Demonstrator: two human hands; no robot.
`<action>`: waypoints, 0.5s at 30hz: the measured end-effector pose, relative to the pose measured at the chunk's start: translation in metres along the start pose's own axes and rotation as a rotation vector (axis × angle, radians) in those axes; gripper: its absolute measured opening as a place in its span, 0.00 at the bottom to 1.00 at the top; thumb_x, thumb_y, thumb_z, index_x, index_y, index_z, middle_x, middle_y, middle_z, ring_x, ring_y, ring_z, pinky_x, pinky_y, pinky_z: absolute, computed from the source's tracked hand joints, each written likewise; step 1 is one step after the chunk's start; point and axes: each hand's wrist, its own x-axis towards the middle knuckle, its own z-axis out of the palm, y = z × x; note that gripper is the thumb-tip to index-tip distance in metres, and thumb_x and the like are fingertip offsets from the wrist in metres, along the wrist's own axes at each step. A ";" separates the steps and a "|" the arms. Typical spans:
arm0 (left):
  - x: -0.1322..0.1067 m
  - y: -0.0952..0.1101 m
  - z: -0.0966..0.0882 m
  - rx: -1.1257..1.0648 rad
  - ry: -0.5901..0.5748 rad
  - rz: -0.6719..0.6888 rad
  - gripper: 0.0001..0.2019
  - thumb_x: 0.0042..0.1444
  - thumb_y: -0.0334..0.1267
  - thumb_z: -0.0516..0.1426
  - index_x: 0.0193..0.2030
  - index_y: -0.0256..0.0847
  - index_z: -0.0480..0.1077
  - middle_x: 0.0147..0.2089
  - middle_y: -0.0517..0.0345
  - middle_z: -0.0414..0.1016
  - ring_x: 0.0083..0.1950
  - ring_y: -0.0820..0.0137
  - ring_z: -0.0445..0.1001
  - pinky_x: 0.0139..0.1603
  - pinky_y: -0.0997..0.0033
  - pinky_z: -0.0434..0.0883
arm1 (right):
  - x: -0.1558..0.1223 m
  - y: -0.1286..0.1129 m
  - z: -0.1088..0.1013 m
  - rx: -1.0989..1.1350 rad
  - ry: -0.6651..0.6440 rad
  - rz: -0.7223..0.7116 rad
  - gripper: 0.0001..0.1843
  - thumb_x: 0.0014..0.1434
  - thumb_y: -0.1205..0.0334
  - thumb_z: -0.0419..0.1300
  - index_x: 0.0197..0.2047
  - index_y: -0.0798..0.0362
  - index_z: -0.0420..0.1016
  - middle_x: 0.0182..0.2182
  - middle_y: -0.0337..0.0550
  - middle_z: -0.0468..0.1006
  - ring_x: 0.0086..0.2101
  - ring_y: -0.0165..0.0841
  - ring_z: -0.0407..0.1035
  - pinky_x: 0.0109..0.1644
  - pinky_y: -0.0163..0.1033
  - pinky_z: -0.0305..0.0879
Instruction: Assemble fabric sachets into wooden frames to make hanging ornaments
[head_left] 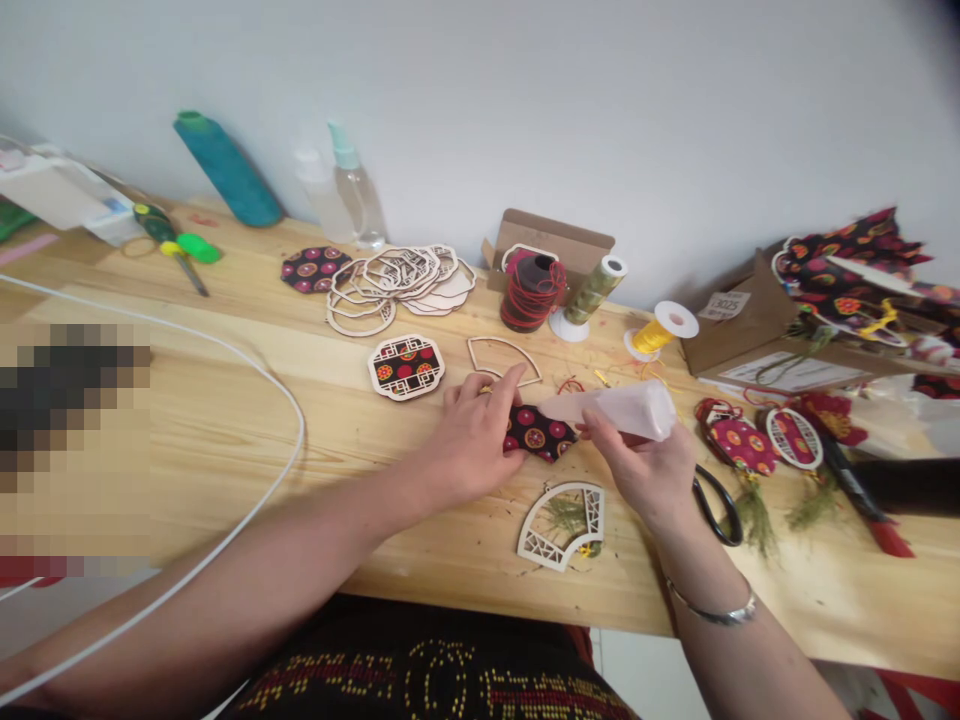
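My left hand (474, 432) presses down on a fan-shaped piece of black fabric with red circles (541, 432) on the wooden table (225, 420), fingers bent on its left part. My right hand (646, 462) grips a translucent white squeeze bottle (622, 408), tilted with its tip pointing left over the fabric. A thin fan-shaped wooden frame (504, 356) lies just behind my left hand. A white lattice fan cut-out (562, 524) lies in front of my hands, near the table's front edge.
A finished lattice piece with patterned fabric (406, 366) lies to the left, behind it a pile of wooden frames (401, 282). Thread spools (531, 290), a yellow spool (658, 332), black scissors (716, 505), tasselled ornaments (765, 440) and a cardboard box (757, 330) crowd the right. A white cable (289, 440) curves on the left.
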 end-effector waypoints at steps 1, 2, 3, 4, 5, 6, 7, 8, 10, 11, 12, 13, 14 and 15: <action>0.000 0.000 0.000 0.003 0.004 0.000 0.39 0.48 0.36 0.60 0.66 0.39 0.48 0.52 0.51 0.73 0.56 0.54 0.61 0.58 0.48 0.55 | 0.000 0.001 -0.001 -0.005 0.007 0.002 0.09 0.51 0.59 0.66 0.34 0.55 0.78 0.30 0.46 0.81 0.31 0.38 0.76 0.37 0.43 0.74; 0.000 0.000 0.000 0.005 0.007 0.000 0.39 0.48 0.35 0.60 0.66 0.39 0.49 0.52 0.51 0.73 0.56 0.53 0.61 0.58 0.48 0.55 | 0.000 0.001 -0.002 -0.010 0.016 0.006 0.09 0.51 0.59 0.66 0.34 0.55 0.78 0.30 0.46 0.81 0.31 0.38 0.76 0.36 0.43 0.74; 0.000 0.000 0.000 0.006 0.008 0.000 0.39 0.48 0.35 0.60 0.66 0.39 0.49 0.52 0.51 0.73 0.56 0.54 0.61 0.58 0.48 0.55 | 0.000 0.001 -0.002 -0.012 0.023 0.009 0.09 0.51 0.58 0.66 0.33 0.56 0.78 0.30 0.46 0.81 0.30 0.38 0.76 0.36 0.43 0.74; 0.000 0.000 0.000 0.005 0.009 -0.001 0.39 0.48 0.35 0.60 0.66 0.39 0.49 0.52 0.51 0.73 0.56 0.54 0.61 0.58 0.48 0.55 | 0.000 0.000 -0.002 -0.014 0.026 0.010 0.09 0.51 0.58 0.66 0.33 0.55 0.78 0.30 0.46 0.81 0.30 0.38 0.76 0.36 0.43 0.74; 0.000 0.000 0.000 0.003 0.007 -0.002 0.39 0.48 0.36 0.60 0.66 0.40 0.49 0.52 0.52 0.74 0.56 0.54 0.62 0.59 0.48 0.55 | 0.001 -0.001 -0.001 -0.018 0.023 0.008 0.09 0.51 0.58 0.66 0.33 0.55 0.78 0.30 0.46 0.81 0.30 0.38 0.76 0.37 0.43 0.74; -0.001 0.000 0.001 0.001 0.005 -0.002 0.39 0.48 0.36 0.60 0.66 0.40 0.49 0.52 0.52 0.74 0.56 0.53 0.62 0.59 0.48 0.55 | 0.001 -0.002 -0.001 -0.024 0.020 -0.001 0.09 0.51 0.58 0.66 0.33 0.55 0.78 0.29 0.45 0.82 0.30 0.37 0.76 0.37 0.43 0.74; -0.001 0.000 0.001 -0.001 0.002 -0.003 0.39 0.48 0.36 0.60 0.66 0.41 0.49 0.52 0.52 0.73 0.56 0.53 0.61 0.59 0.48 0.55 | 0.001 -0.004 0.000 -0.034 0.011 -0.012 0.08 0.51 0.58 0.66 0.33 0.54 0.78 0.30 0.45 0.82 0.30 0.37 0.76 0.38 0.43 0.74; -0.001 0.000 0.001 -0.002 0.000 -0.001 0.39 0.48 0.36 0.60 0.66 0.41 0.48 0.53 0.52 0.73 0.56 0.53 0.61 0.59 0.48 0.55 | 0.001 -0.006 0.001 -0.047 0.004 -0.025 0.08 0.52 0.58 0.65 0.33 0.54 0.78 0.30 0.45 0.82 0.30 0.37 0.76 0.38 0.43 0.74; -0.001 0.000 0.001 -0.001 -0.003 0.003 0.39 0.48 0.35 0.60 0.66 0.40 0.49 0.53 0.52 0.73 0.56 0.53 0.61 0.58 0.48 0.55 | 0.000 -0.008 0.002 -0.080 -0.006 -0.049 0.08 0.52 0.58 0.65 0.33 0.54 0.77 0.30 0.45 0.81 0.30 0.36 0.75 0.37 0.42 0.74; 0.000 0.000 0.001 -0.002 -0.004 0.005 0.39 0.48 0.35 0.60 0.66 0.40 0.49 0.53 0.52 0.73 0.56 0.53 0.61 0.58 0.49 0.56 | 0.000 -0.008 0.003 -0.093 -0.008 -0.057 0.08 0.52 0.58 0.65 0.34 0.54 0.77 0.30 0.44 0.81 0.29 0.36 0.75 0.37 0.42 0.73; 0.000 0.000 0.001 -0.002 -0.003 0.007 0.39 0.48 0.35 0.60 0.66 0.40 0.49 0.53 0.51 0.73 0.56 0.53 0.62 0.57 0.49 0.56 | 0.000 -0.007 0.003 -0.100 -0.013 -0.060 0.08 0.52 0.58 0.65 0.34 0.54 0.77 0.29 0.44 0.81 0.29 0.36 0.75 0.36 0.42 0.73; 0.000 0.000 0.000 -0.004 -0.003 0.008 0.39 0.48 0.35 0.60 0.66 0.40 0.49 0.52 0.51 0.73 0.56 0.54 0.62 0.57 0.49 0.56 | -0.001 -0.007 0.002 -0.099 -0.019 -0.061 0.08 0.52 0.58 0.66 0.34 0.54 0.77 0.29 0.44 0.81 0.29 0.35 0.75 0.36 0.41 0.73; 0.000 0.001 0.000 -0.005 -0.002 0.007 0.39 0.48 0.36 0.60 0.66 0.40 0.49 0.52 0.51 0.74 0.56 0.54 0.62 0.57 0.49 0.56 | -0.001 -0.005 0.002 -0.092 -0.024 -0.060 0.08 0.52 0.59 0.66 0.34 0.54 0.77 0.29 0.44 0.81 0.29 0.35 0.75 0.36 0.41 0.73; 0.000 0.001 0.000 -0.006 -0.002 0.004 0.39 0.48 0.36 0.60 0.66 0.40 0.49 0.52 0.51 0.74 0.56 0.54 0.62 0.57 0.48 0.56 | -0.001 -0.004 0.001 -0.083 -0.029 -0.057 0.08 0.52 0.59 0.66 0.34 0.54 0.77 0.29 0.44 0.81 0.29 0.35 0.75 0.37 0.41 0.73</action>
